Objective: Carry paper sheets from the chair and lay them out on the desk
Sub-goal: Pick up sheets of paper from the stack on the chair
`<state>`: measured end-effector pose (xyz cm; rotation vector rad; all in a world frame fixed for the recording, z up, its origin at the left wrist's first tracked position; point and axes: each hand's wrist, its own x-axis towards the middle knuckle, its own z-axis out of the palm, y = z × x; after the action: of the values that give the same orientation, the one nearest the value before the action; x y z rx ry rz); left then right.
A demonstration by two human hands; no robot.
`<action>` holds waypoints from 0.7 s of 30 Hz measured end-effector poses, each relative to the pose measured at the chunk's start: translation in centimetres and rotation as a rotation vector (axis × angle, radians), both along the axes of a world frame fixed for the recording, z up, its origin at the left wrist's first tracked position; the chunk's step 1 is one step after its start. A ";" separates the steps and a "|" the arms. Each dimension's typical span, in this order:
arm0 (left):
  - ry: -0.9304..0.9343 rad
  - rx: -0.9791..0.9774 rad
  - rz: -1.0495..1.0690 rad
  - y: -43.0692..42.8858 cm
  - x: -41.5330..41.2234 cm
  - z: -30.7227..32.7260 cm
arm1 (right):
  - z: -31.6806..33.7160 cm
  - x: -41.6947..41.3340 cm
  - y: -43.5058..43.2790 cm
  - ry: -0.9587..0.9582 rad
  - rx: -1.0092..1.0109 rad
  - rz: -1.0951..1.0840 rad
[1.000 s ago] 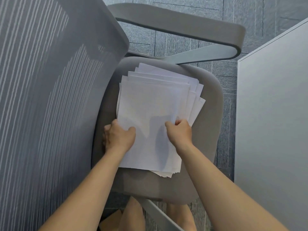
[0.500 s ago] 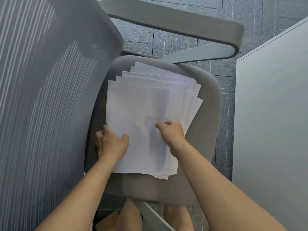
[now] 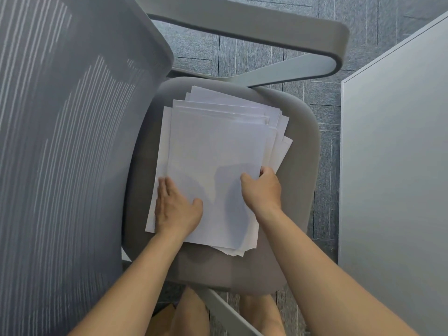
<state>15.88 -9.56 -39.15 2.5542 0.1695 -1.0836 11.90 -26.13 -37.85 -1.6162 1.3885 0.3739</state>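
Lying in a loose, fanned pile, the paper sheets (image 3: 213, 151) rest on the seat of the grey chair (image 3: 300, 151) — their edges do not line up, and corners stick out at the far right and along the near side. The left hand (image 3: 177, 209) lies flat on the near left part of the pile, with its fingers straight and close together, its thumb held out to the side and its palm down on the top sheets. The right hand (image 3: 263, 190) pinches the right edge of the upper sheets: its thumb sits on top of the paper while the other fingers curl under the edge, out of sight. How many sheets it holds cannot be told. Both forearms (image 3: 327, 275) reach in from the bottom of the view.

The chair's mesh backrest (image 3: 60, 141) fills the left side, and one armrest (image 3: 254, 27) crosses beyond the seat. The pale worktop (image 3: 392, 166) stands at the right, apart from the chair, with a strip of dark carpet floor (image 3: 327, 141) between them. Bare legs (image 3: 191, 314) of the person show below the seat's near edge.
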 end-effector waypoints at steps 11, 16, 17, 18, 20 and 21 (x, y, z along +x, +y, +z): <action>0.023 0.023 -0.043 0.0 0.1 -0.5 | 0.7 0.4 1.0 0.045 -0.066 -0.003; 0.026 0.034 -0.055 0.0 0.0 -0.6 | 0.6 0.1 1.2 0.038 -0.087 0.037; 0.028 0.035 -0.055 0.0 0.0 -0.7 | 0.6 0.1 1.4 0.032 -0.083 0.040; 0.029 0.035 -0.055 0.0 0.0 -0.7 | 0.7 0.0 1.6 0.027 -0.076 0.043; 0.028 0.036 -0.057 -0.1 0.0 -0.7 | 0.7 -0.2 1.9 0.012 -0.067 0.044; 0.029 0.037 -0.056 -0.1 0.0 -0.6 | 0.7 -0.2 1.9 0.005 -0.066 0.045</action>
<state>15.91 -9.68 -39.77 2.5912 0.1277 -1.1494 11.66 -24.21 -37.19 -1.7035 1.3829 0.3623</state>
